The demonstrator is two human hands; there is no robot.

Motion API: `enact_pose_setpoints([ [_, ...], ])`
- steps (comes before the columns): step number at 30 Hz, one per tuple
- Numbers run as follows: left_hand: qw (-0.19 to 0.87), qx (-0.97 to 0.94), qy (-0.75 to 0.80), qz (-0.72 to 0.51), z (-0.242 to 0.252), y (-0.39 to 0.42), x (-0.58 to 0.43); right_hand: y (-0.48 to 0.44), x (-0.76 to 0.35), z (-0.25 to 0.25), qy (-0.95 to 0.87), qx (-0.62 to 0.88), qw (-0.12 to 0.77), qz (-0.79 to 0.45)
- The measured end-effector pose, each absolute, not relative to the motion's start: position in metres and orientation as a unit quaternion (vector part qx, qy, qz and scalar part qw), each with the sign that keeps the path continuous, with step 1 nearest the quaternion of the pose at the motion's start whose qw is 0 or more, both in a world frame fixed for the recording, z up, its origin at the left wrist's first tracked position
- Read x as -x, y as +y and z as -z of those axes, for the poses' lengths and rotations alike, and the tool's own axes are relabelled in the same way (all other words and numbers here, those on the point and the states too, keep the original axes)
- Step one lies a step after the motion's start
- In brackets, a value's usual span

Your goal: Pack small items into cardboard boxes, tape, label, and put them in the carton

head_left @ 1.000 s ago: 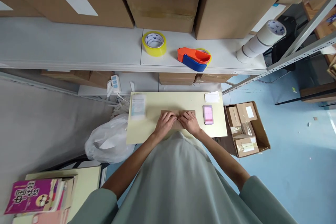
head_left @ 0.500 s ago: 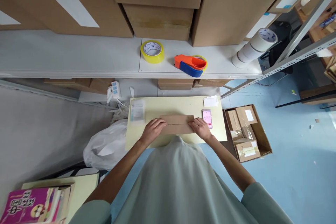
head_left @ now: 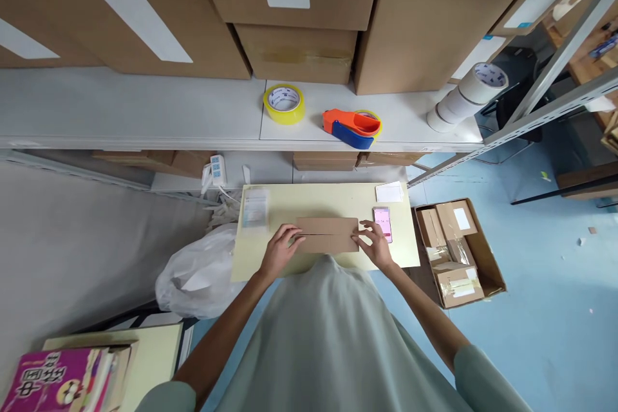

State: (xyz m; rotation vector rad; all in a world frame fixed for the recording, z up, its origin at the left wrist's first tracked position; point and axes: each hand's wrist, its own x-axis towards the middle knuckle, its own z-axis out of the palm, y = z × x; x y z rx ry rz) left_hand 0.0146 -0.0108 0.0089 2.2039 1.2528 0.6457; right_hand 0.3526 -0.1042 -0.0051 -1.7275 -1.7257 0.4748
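Observation:
A small brown cardboard box [head_left: 327, 235] with a slit between its top flaps lies on the cream table [head_left: 313, 194], close to my shirt. My left hand [head_left: 281, 248] takes hold of the box's left end, fingers at the upper corner and thumb lower down. On the opposite end, my right hand [head_left: 375, 244] has its thumb and fingertips at the edge, the fingers somewhat spread. A phone with a pink screen [head_left: 383, 224] lies just beyond my right hand.
White labels [head_left: 389, 192] and a clear plastic sheet [head_left: 255, 208] lie on the table. The shelf holds yellow tape [head_left: 284, 103], an orange-blue tape dispenser [head_left: 351, 127], stacked white rolls [head_left: 467, 96] and large cartons [head_left: 299, 51]. An open carton of small boxes [head_left: 493, 277] stands right; a white bag [head_left: 197, 270] left.
My fingers have lifted off the top flaps and spread apart, moving to the box's two ends. The box stays in place; the view has tilted slightly.

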Motion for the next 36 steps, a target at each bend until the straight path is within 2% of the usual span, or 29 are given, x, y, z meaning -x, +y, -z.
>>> enact_pose_setpoints([
  [3, 0.254, -0.809, 0.477, -0.23, -0.01, -0.014, -0.017, -0.106, -0.348, 0.007, -0.615, 0.686, 0.337, -0.195],
  [7, 0.207, -0.845, 0.454, -0.194, -0.019, -0.012, -0.023, -0.1, -0.342, -0.002, -0.66, 0.678, 0.288, -0.149],
  [13, 0.193, -0.912, 0.333, -0.144, -0.02, -0.002, -0.051, -0.072, -0.318, -0.016, -0.828, 0.521, 0.175, -0.111],
  [16, 0.188, -0.929, 0.29, -0.129, -0.01, 0.0, -0.061, -0.062, -0.306, -0.012, -0.857, 0.477, 0.163, -0.102],
  [23, 0.169, -0.94, 0.278, -0.104, 0.002, -0.003, -0.055, -0.063, -0.305, -0.006, -0.846, 0.489, 0.182, -0.109],
  [36, 0.081, -0.958, 0.264, -0.082, 0.02, -0.012, -0.051, -0.076, -0.296, 0.005, -0.872, 0.485, 0.059, -0.019],
])
